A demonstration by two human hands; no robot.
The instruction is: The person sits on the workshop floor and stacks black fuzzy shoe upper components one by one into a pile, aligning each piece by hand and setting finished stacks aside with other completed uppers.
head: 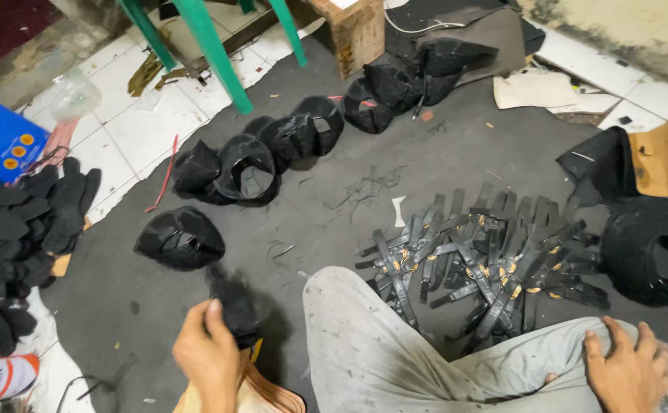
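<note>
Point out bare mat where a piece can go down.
Free: mat between the curved black pieces and strap pile; also right of the lone piece. Crowded: strap pile, black cutouts at left.

Dim, flat indoor light, soft shadows, black pieces nearly detailless (slight wide-angle stretch and blur toward the edges).
</note>
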